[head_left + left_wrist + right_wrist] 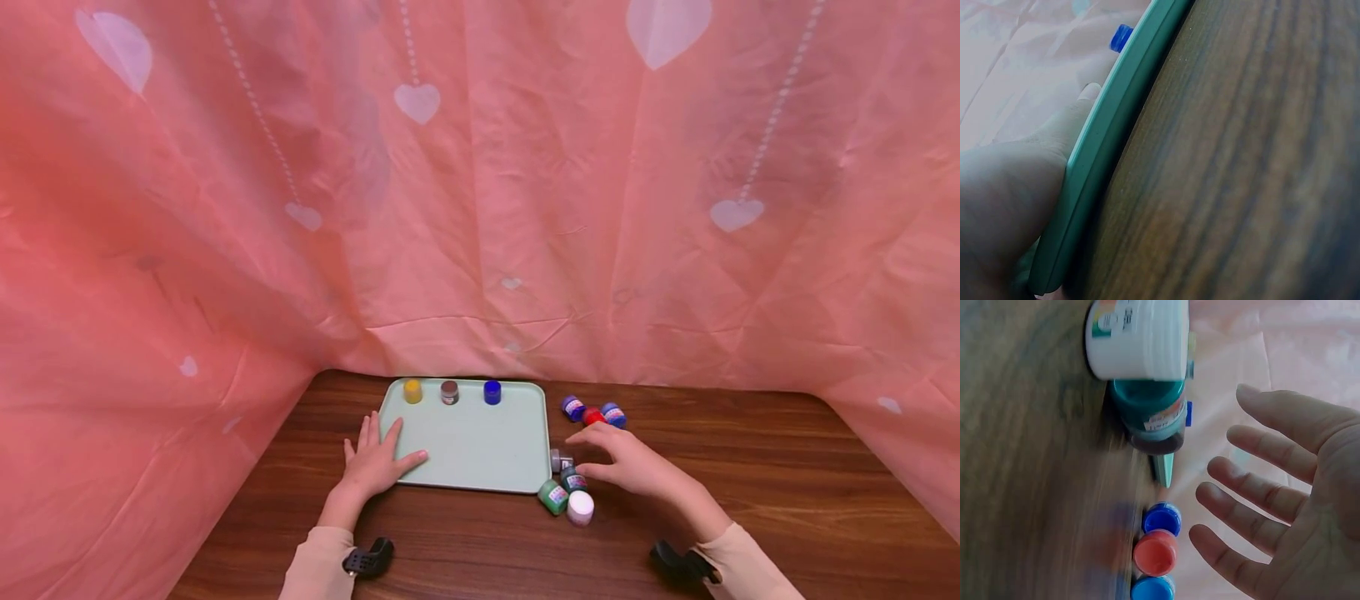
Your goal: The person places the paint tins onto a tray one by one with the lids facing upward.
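My left hand (372, 465) rests with spread fingers over the left edge of a pale green tray (472, 442). Along the tray's back side stand a yellow paint jar (412, 392), a brown jar (449, 392) and a blue jar (492, 392). Right of the tray, my right hand (630, 462) hovers with parted fingers and holds nothing. Close to its thumb lie a grey jar (561, 461) and a dark teal jar (573, 481). A green jar (553, 497) and a white jar (1138, 340) sit nearer the front.
Beyond the right hand's fingertips, a purple-blue jar (573, 407), a red jar (592, 416) and a lighter blue jar (613, 415) are clustered on the wooden table (750, 467). A pink curtain (480, 208) with hearts hangs behind and at both sides.
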